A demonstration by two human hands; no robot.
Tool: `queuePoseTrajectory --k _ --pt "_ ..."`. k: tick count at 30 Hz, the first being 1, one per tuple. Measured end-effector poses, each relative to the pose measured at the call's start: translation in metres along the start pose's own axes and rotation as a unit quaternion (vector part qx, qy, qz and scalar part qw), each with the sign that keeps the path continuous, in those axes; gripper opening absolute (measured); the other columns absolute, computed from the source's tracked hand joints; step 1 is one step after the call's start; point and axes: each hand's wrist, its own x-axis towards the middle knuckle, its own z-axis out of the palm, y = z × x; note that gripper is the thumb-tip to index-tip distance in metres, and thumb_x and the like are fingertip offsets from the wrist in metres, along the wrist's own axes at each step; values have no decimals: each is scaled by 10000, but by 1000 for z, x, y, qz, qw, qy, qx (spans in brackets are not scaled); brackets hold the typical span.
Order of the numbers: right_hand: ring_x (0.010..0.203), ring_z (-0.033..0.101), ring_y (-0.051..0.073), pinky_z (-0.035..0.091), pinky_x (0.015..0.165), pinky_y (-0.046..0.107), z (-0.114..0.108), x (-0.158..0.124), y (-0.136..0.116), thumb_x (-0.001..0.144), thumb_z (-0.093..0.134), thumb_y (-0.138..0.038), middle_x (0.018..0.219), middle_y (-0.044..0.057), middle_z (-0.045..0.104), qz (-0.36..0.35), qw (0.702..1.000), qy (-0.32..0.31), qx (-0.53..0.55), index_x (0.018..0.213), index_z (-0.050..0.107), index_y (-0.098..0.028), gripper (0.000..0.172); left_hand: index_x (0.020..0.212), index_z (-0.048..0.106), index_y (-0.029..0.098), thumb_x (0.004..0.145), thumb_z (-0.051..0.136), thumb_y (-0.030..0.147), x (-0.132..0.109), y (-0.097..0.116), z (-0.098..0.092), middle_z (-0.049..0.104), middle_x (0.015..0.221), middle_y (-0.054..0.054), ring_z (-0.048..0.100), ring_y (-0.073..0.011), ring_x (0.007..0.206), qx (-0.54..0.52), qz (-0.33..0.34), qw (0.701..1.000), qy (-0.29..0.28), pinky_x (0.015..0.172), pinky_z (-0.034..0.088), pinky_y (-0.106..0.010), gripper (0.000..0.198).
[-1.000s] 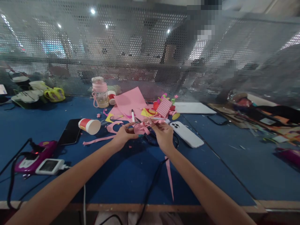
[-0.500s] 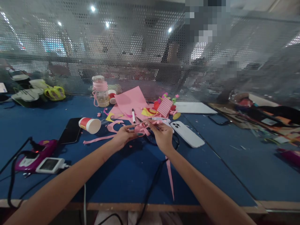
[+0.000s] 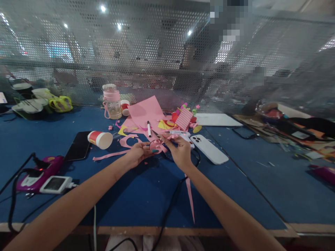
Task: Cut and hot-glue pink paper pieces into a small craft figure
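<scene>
My left hand (image 3: pixel 137 154) is closed, its thumb and fingers pinching the edge of a curled pink paper piece (image 3: pixel 156 145). My right hand (image 3: pixel 181 151) bends over that piece's right side, fingertips closed together on pink paper; its exact grip is partly hidden. A dark pointed blade (image 3: pixel 155 132) shows just beyond the right fingertips. Behind that hand lies what looks like a glue gun (image 3: pixel 186 135). Pink sheets (image 3: pixel 146 109) and a ring-shaped offcut (image 3: pixel 125 142) spread out ahead, with a black-and-white marker (image 3: pixel 149 129) on them.
A white phone (image 3: pixel 210 150) is right of my hands. Leftward are a tipped paper cup (image 3: pixel 101 139), a black phone (image 3: pixel 78 146) and a purple power strip (image 3: pixel 42 174). A black cable (image 3: pixel 171 202) crosses the table's front edge. A bottle (image 3: pixel 112 103) stands near the mesh screen.
My right fingers have shifted slightly over the pink paper, and more of the curled piece shows between my hands. My left hand has stayed almost in place.
</scene>
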Motion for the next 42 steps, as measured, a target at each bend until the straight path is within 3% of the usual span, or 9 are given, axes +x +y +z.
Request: queuePoseTrajectory --k 8,13,17,23,28,34,42 --pt "690 614 167 471 708 294 1 1 -1 693 639 -321 706 4 667 30 999 -16 17 673 658 -200 124 860 573 62 635 465 -162 3 -1 -4 672 659 -48 666 -141 622 6 -4 1000 13 694 532 -233 335" --pt "771 635 199 477 747 319 0 6 -3 671 652 -347 772 44 689 82 994 -37 65 710 642 -171 181 949 562 72 616 566 -131 4 3 -9 674 673 -54 665 -147 631 3 8 1000 -25 659 524 -226 390" --pt "688 646 202 498 676 323 -2 16 0 649 668 -363 753 55 688 106 989 -76 75 801 620 -161 257 988 548 96 573 621 -129 3 5 -12 687 752 -72 671 -165 653 5 -8 999 -52 622 519 -230 478" --pt "700 651 194 510 673 319 1 27 4 626 679 -388 768 43 690 103 977 -155 106 811 646 -168 290 908 575 100 600 617 -106 7 3 -16 690 796 -98 675 -191 705 9 -11 997 -74 663 517 -259 373" --pt "715 654 183 510 712 320 1 29 0 605 689 -402 779 30 696 116 969 -159 148 804 660 -183 297 920 584 93 611 583 -118 6 8 -19 679 856 -105 673 -202 734 -11 -21 997 -77 687 525 -291 374" --pt "673 651 166 516 695 310 0 28 2 630 678 -383 766 31 696 116 967 -149 169 792 662 -177 263 858 602 79 734 499 -26 2 15 -14 660 641 -69 648 -136 583 -24 -64 996 -49 609 531 -252 193" --pt "690 641 168 516 694 318 1 24 -1 612 694 -379 736 17 689 104 970 -153 158 782 671 -191 255 754 590 69 732 499 -49 6 10 -13 644 629 -69 636 -118 561 -12 -69 997 -33 572 526 -209 151"
